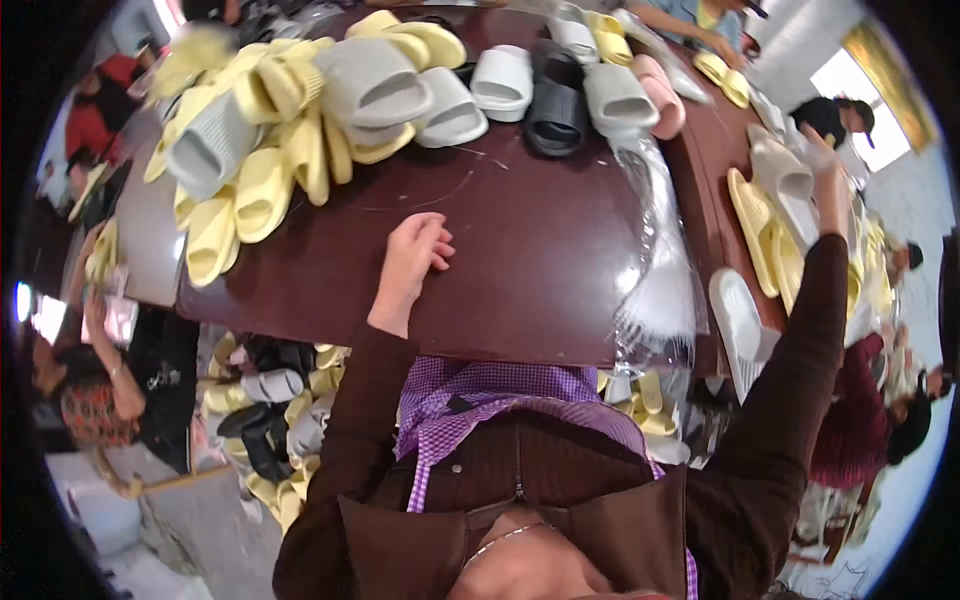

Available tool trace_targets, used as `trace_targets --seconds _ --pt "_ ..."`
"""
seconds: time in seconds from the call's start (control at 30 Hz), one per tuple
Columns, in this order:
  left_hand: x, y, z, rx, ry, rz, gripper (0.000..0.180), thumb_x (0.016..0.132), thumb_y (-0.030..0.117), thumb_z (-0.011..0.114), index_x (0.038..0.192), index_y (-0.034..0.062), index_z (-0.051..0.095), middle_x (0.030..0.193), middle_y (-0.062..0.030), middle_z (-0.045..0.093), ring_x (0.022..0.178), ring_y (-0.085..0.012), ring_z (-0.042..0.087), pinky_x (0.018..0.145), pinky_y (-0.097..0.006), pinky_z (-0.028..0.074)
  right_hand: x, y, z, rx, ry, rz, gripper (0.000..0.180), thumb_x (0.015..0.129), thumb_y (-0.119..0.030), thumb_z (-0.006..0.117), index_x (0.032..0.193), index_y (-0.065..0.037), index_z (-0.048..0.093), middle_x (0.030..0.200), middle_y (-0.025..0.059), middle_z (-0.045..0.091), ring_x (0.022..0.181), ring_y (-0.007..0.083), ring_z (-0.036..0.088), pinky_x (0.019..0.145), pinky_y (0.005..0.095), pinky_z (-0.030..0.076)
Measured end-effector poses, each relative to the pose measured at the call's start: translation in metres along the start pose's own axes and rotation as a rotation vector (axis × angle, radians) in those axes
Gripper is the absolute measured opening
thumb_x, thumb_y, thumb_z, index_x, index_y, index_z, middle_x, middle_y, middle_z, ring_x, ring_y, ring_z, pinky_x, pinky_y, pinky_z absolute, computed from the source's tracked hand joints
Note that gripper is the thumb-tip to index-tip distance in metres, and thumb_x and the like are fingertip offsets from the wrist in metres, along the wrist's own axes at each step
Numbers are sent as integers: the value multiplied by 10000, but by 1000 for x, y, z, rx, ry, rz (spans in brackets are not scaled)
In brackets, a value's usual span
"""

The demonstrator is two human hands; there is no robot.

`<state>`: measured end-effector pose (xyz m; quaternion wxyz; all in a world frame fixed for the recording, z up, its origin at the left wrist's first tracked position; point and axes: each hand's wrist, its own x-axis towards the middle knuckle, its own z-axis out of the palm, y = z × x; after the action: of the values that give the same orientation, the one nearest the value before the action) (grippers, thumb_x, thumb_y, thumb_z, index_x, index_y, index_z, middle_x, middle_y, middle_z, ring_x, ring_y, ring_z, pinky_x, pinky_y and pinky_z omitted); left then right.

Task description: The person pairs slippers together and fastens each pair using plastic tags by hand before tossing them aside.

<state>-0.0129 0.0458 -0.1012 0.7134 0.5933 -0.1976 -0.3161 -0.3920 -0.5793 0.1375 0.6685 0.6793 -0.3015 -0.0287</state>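
My left hand (410, 262) is over the dark red tabletop (500, 240), its fingers curled in and nothing visible in them. Off to the right, my right arm reaches out, and my right hand (830, 190) closes on a light grey slide slipper (785, 180) at the top of a pile. Part of that grip is hidden by the hand. Beside that slipper lie yellow slippers (755, 232), and a white slipper (738, 318) leans nearer to me. Ahead of my left hand stand a black slipper (557, 100) and a white slipper (502, 82).
Yellow slippers (262, 195) and grey slippers (372, 80) are heaped at the far left. A pink slipper (660, 98) sits at the far right of the row. Clear plastic bags (655, 260) hang along the table's right side. More slippers (265, 430) lie below. Other people work around.
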Motion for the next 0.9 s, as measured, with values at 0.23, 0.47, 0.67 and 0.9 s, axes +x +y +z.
trace_targets --seconds 0.23,0.47,0.67,0.9 --pt "21 52 -6 -226 116 38 365 963 265 475 1158 -44 475 906 -143 605 725 -198 607 591 -307 514 15 -14 -240 1265 55 368 326 850 -237 558 1094 -36 637 966 189 667 898 319 645 781 365 488" --pt "91 94 -23 -634 186 98 324 930 267 501 1076 -22 517 904 -173 633 704 -234 632 546 -345 512 -24 -107 -461 2098 307 27 246 869 -135 590 1055 18 638 809 77 663 644 93 595 571 243 472" --pt "27 72 41 -464 119 184 229 892 152 474 965 -35 585 782 -143 643 603 -204 619 454 -270 461 -59 -191 -531 2927 -256 -61 352 887 -163 586 1188 16 552 855 38 644 651 92 585 563 247 473" --pt "-54 2 81 -169 -48 43 311 941 234 474 976 -48 598 815 -122 640 640 -167 597 547 -260 497 -112 -235 -508 3282 -746 367 329 877 -147 584 1135 53 542 914 83 639 748 136 602 661 240 482"
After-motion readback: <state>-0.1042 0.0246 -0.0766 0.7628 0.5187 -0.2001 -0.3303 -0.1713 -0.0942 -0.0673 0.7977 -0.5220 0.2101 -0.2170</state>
